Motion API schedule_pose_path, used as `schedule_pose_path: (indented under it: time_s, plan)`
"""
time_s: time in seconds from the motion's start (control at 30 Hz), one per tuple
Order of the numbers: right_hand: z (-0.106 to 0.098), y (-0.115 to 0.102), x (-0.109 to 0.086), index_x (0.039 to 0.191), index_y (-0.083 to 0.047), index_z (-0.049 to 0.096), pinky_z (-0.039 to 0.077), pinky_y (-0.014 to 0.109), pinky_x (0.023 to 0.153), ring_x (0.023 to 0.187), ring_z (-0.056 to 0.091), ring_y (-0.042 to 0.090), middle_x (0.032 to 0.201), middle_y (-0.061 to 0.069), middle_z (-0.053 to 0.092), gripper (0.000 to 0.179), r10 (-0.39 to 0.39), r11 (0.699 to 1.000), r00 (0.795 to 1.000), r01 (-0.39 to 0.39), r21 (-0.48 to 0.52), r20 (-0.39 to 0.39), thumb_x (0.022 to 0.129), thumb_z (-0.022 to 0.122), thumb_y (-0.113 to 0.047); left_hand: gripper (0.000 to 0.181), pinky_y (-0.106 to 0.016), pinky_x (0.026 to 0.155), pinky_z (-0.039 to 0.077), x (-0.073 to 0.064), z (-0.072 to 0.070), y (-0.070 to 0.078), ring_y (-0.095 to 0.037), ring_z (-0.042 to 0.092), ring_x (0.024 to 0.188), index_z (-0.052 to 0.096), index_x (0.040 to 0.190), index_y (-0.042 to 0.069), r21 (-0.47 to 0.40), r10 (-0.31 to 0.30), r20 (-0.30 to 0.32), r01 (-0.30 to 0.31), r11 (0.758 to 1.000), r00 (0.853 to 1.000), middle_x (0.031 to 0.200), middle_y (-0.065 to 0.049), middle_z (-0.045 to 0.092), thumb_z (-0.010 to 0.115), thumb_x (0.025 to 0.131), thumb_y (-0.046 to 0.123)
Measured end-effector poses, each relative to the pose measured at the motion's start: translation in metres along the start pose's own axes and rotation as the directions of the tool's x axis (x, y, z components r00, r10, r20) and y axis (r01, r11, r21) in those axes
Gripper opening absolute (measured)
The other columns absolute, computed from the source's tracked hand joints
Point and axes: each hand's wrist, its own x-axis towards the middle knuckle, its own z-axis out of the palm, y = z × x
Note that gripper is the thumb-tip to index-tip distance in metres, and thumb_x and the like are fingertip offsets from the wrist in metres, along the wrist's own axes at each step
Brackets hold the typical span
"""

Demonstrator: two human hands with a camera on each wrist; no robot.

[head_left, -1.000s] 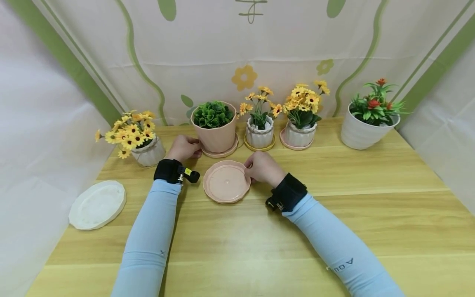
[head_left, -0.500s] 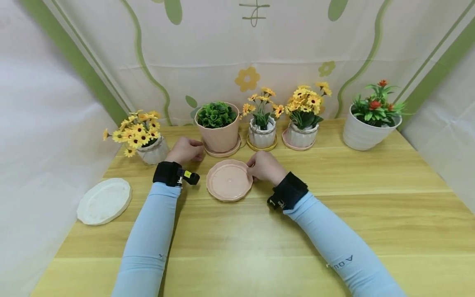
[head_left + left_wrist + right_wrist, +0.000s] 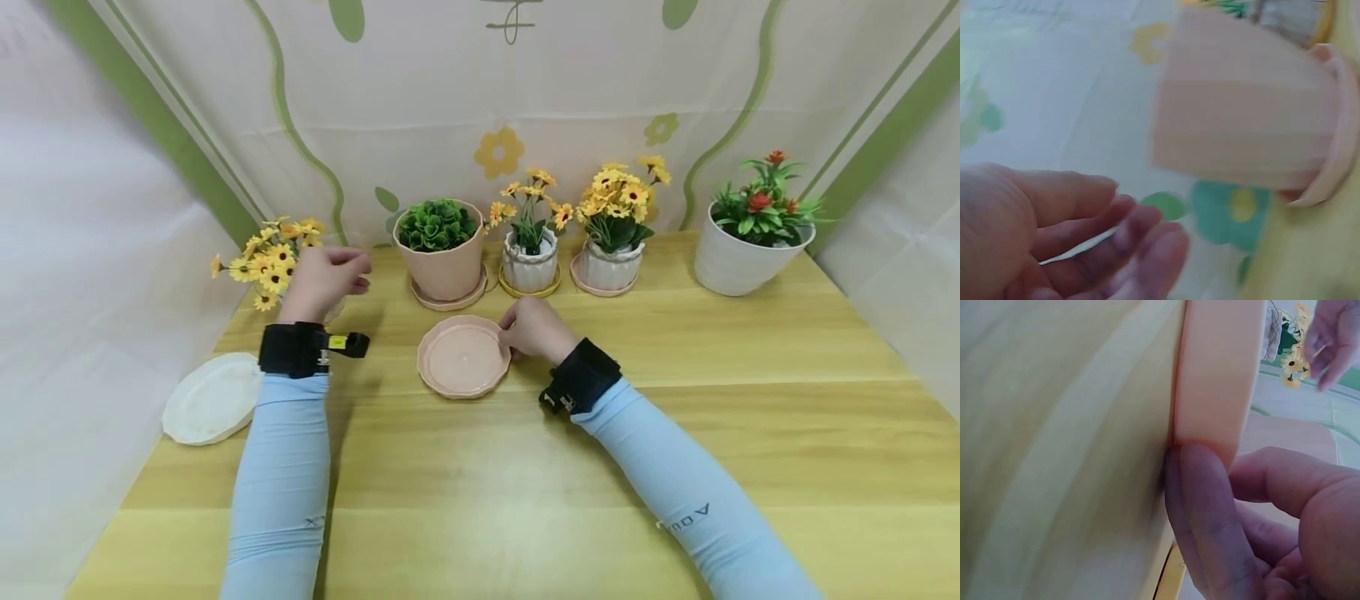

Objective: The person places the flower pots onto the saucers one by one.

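My right hand pinches the right rim of a round pink plant saucer lying on the table. In the right wrist view, the thumb is at the top edge of the saucer and the fingers are at its side. My left hand is raised over the table, fingers loosely bent and holding nothing. It overlaps the left pot of yellow flowers and hides most of that pot. Right of it, a pink pot with a leafy green plant stands on a smaller pink saucer.
A white saucer lies at the table's left edge, partly behind the left forearm. Along the back stand two white pots of yellow flowers on yellow and pink saucers. A larger white pot with red flowers is at far right. A patterned curtain hangs behind.
My left hand has left the base of the pink pot, lifting and moving left. My right hand stays at the pink saucer's rim.
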Motion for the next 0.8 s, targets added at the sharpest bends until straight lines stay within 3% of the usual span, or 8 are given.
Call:
schedule_pose_path:
  time_s: [0.1, 0.17, 0.3, 0.43, 0.5, 0.6, 0.7, 0.8]
  plan:
    - [-0.001, 0.000, 0.001, 0.095, -0.003, 0.076, 0.049, 0.023, 0.053, 0.057, 0.064, 0.014, 0.066, 0.004, 0.068, 0.013, 0.005, 1.000, 1.000, -0.005, -0.015, 0.007, 0.090, 0.065, -0.008, 0.036, -0.027, 0.073, 0.059, -0.007, -0.020, 0.004, -0.014, 0.071, 0.077, 0.067, 0.123, 0.002, -0.115, 0.015, -0.149, -0.032, 0.993, 0.989, 0.101, -0.008, 0.069, 0.063, 0.098, 0.028]
    - [-0.001, 0.000, 0.001, 0.095, -0.003, 0.076, 0.049, 0.023, 0.053, 0.058, 0.064, 0.014, 0.067, 0.004, 0.068, 0.013, 0.011, 1.000, 1.000, -0.011, -0.018, 0.014, 0.090, 0.066, -0.009, 0.034, -0.024, 0.068, 0.058, -0.013, -0.033, 0.006, -0.013, 0.069, 0.072, 0.068, 0.120, 0.000, -0.235, 0.003, -0.248, -0.063, 0.970, 0.969, 0.094, -0.005, 0.069, 0.066, 0.096, 0.025]
    - [0.000, -0.001, 0.000, 0.097, -0.002, 0.076, 0.050, 0.024, 0.054, 0.059, 0.064, 0.014, 0.068, 0.004, 0.069, 0.014, 0.015, 1.000, 1.000, -0.015, -0.011, 0.015, 0.091, 0.066, -0.009, 0.025, -0.021, 0.063, 0.057, -0.023, -0.058, 0.005, -0.013, 0.067, 0.064, 0.072, 0.113, 0.001, -0.474, -0.065, -0.398, -0.145, 0.869, 0.915, 0.088, -0.007, 0.070, 0.071, 0.093, 0.017]
    - [0.000, -0.002, -0.001, 0.097, -0.003, 0.076, 0.049, 0.023, 0.054, 0.058, 0.063, 0.013, 0.068, 0.003, 0.068, 0.014, 0.007, 1.000, 1.000, -0.006, -0.022, 0.019, 0.090, 0.065, -0.009, 0.015, -0.020, 0.057, 0.056, -0.026, -0.073, -0.001, -0.014, 0.065, 0.059, 0.075, 0.103, 0.002, -0.599, -0.141, -0.508, -0.231, 0.766, 0.850, 0.085, -0.010, 0.069, 0.073, 0.091, 0.010]
    - [0.000, -0.002, -0.001, 0.096, -0.003, 0.076, 0.049, 0.023, 0.053, 0.058, 0.063, 0.013, 0.067, 0.003, 0.068, 0.014, 0.002, 1.000, 1.000, -0.002, -0.024, 0.020, 0.090, 0.065, -0.008, 0.012, -0.021, 0.055, 0.056, -0.026, -0.078, -0.005, -0.015, 0.064, 0.056, 0.076, 0.099, 0.001, -0.630, -0.165, -0.530, -0.257, 0.733, 0.832, 0.082, -0.011, 0.069, 0.074, 0.090, 0.008]
    - [-0.001, -0.002, -0.001, 0.096, -0.003, 0.076, 0.049, 0.023, 0.053, 0.057, 0.063, 0.013, 0.067, 0.003, 0.068, 0.014, 0.005, 1.000, 1.000, -0.004, -0.016, 0.016, 0.090, 0.065, -0.008, 0.012, -0.022, 0.054, 0.056, -0.025, -0.083, -0.010, -0.015, 0.064, 0.055, 0.076, 0.098, 0.000, -0.645, -0.181, -0.535, -0.261, 0.719, 0.825, 0.080, -0.010, 0.069, 0.074, 0.089, 0.008]
    - [-0.002, -0.002, -0.001, 0.096, -0.003, 0.076, 0.049, 0.023, 0.053, 0.057, 0.062, 0.014, 0.067, 0.003, 0.068, 0.014, 0.011, 1.000, 1.000, -0.011, -0.011, 0.012, 0.090, 0.065, -0.007, 0.010, -0.021, 0.054, 0.055, -0.023, -0.085, -0.015, -0.014, 0.063, 0.056, 0.076, 0.096, 0.001, -0.647, -0.202, -0.531, -0.239, 0.724, 0.823, 0.081, -0.008, 0.068, 0.073, 0.090, 0.009]
    - [-0.002, -0.003, 0.000, 0.097, -0.003, 0.077, 0.049, 0.023, 0.052, 0.058, 0.063, 0.014, 0.067, 0.003, 0.068, 0.014, 0.015, 1.000, 1.000, -0.015, -0.005, 0.014, 0.090, 0.065, -0.007, 0.008, -0.020, 0.053, 0.054, -0.022, -0.087, -0.023, -0.013, 0.060, 0.054, 0.076, 0.093, 0.004, -0.658, -0.260, -0.527, -0.195, 0.727, 0.809, 0.086, -0.007, 0.067, 0.072, 0.091, 0.011]
